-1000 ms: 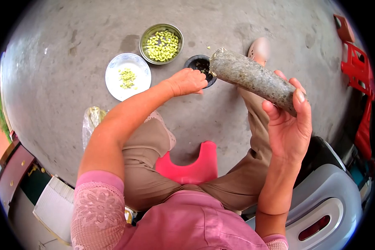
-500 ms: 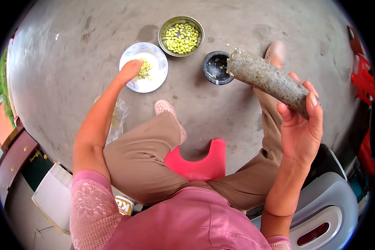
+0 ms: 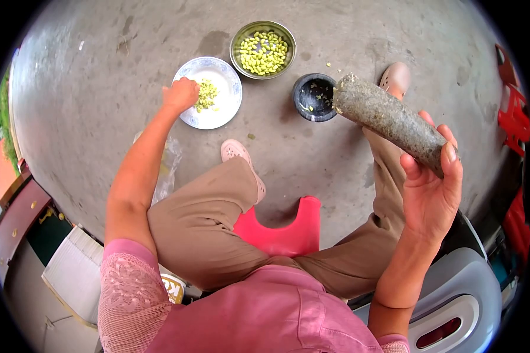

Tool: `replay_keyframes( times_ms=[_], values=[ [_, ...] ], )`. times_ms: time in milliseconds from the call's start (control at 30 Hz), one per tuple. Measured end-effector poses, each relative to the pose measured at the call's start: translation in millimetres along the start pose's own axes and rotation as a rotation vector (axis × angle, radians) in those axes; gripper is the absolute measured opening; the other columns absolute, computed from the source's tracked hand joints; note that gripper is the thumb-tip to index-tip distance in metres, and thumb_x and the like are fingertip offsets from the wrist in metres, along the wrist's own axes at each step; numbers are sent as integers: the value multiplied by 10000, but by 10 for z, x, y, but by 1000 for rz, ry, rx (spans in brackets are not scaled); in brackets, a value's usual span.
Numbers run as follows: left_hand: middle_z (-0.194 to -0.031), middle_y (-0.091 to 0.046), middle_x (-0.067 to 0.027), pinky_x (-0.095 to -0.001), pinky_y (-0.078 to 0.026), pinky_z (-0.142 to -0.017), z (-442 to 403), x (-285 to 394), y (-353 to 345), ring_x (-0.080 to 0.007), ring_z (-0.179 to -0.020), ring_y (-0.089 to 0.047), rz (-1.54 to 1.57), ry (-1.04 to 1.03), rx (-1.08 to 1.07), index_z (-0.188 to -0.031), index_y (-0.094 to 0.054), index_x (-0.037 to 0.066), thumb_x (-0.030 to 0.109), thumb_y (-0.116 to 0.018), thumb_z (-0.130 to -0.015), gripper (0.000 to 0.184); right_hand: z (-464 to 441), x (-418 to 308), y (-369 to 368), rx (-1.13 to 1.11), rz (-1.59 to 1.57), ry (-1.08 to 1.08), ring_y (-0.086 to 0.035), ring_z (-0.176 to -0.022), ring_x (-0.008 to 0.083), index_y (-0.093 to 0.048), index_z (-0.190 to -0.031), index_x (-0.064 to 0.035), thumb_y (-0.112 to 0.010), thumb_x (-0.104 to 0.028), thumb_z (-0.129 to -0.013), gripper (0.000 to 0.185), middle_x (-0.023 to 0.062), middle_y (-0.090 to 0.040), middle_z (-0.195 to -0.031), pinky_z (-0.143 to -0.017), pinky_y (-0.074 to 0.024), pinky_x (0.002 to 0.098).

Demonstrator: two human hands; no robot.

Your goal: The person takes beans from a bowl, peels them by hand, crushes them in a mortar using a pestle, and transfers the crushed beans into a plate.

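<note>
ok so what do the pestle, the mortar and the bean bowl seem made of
Pestle: likely stone, matte and rough, given its mottled grey surface.
Mortar: dark, fairly smooth, probably stone too, by its thick wall; I can't be sure.
Bean bowl: probably metal, judging by its thin, shiny rim.

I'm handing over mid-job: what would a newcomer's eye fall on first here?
Probably the thick grey pestle, slanting up from the right hand, its far end appearing beside the dark mortar. Next, the bright green beans in the metal bowl near the top. Then the left hand over the white plate, by some green bits.
</note>
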State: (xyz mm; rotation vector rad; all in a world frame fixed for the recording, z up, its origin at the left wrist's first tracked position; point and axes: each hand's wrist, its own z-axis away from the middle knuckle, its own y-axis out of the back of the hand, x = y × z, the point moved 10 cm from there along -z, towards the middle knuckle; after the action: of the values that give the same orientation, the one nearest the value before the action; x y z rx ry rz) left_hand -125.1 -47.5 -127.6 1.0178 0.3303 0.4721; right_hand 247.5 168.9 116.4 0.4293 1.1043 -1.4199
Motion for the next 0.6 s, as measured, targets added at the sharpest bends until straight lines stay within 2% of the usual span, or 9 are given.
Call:
replay_keyframes(
  times_ms=[33, 100, 167, 233, 333, 400, 500, 533, 600],
  values=[
    [-854, -594, -148, -362, -453, -665, -28, 59, 64, -276, -768, -580, 1, -2, -1, -847, -627, 63, 217, -533, -783, 192, -10, -6, 9, 2, 2, 0, -582, -869, 268, -466, -1112, 38, -513, -175, -829, 357, 241, -427, -1193, -677, -550, 297],
    [-877, -584, -165, -383, -441, -711, -114, 264, 424, -326, -834, -549, 228, -68, 157, -853, -614, 39, 225, -532, -793, 212, -17, -2, 28, 1, -12, -13, -579, -876, 271, -464, -1118, 33, -511, -168, -830, 354, 240, -423, -1197, -669, -551, 295],
    [-873, -566, -164, -378, -435, -722, -184, 643, 759, -319, -826, -546, 408, -202, 328, -897, -593, 30, 219, -544, -792, 222, -34, -7, 41, 10, -11, -12, -579, -878, 275, -470, -1103, 16, -508, -175, -824, 341, 234, -456, -1161, -649, -555, 305],
    [-894, -538, -169, -379, -426, -741, -299, 1055, 754, -327, -835, -531, 450, -263, 279, -960, -561, 19, 207, -561, -783, 258, -52, -20, 39, 17, -13, -12, -580, -881, 279, -476, -1088, -1, -504, -182, -818, 327, 229, -488, -1125, -630, -559, 315],
    [-979, -488, -192, -400, -425, -774, -477, 1432, 534, -341, -910, -498, 351, -194, 216, -1027, -516, 15, 252, -612, -740, 385, -49, -7, 79, 32, -28, -17, -580, -880, 282, -475, -1095, -3, -510, -193, -812, 343, 227, -483, -1131, -624, -561, 313],
    [-1047, -447, -160, -431, -434, -783, -563, 1514, 384, -345, -984, -454, 241, -22, 129, -1029, -508, 67, 311, -645, -694, 437, -69, 2, 139, 65, -10, -17, -583, -872, 285, -473, -1101, -4, -509, -193, -810, 350, 227, -482, -1133, -620, -562, 310],
    [-1035, -439, -150, -426, -438, -782, -572, 1595, 309, -346, -988, -444, 263, 77, 147, -1043, -505, 91, 296, -676, -670, 458, -91, 29, 191, 86, -6, -17, -591, -848, 289, -471, -1110, -5, -511, -190, -808, 356, 227, -480, -1135, -619, -563, 308],
    [-1035, -439, -150, -426, -438, -782, -582, 1584, 234, -346, -988, -444, 263, 78, 139, -1043, -505, 91, 296, -676, -670, 458, -91, 42, 202, 90, -4, -24, -591, -848, 289, -471, -1110, -5, -511, -190, -808, 356, 227, -480, -1135, -619, -563, 308],
    [-1029, -435, -141, -412, -439, -775, -617, 1601, 200, -339, -995, -436, 398, 2, 271, -1053, -502, 117, 227, -692, -660, 450, -86, 16, 206, 48, -17, -24, -598, -814, 266, -457, -1147, 20, -495, -174, -839, 366, 228, -416, -1214, -650, -551, 279]
  ],
)
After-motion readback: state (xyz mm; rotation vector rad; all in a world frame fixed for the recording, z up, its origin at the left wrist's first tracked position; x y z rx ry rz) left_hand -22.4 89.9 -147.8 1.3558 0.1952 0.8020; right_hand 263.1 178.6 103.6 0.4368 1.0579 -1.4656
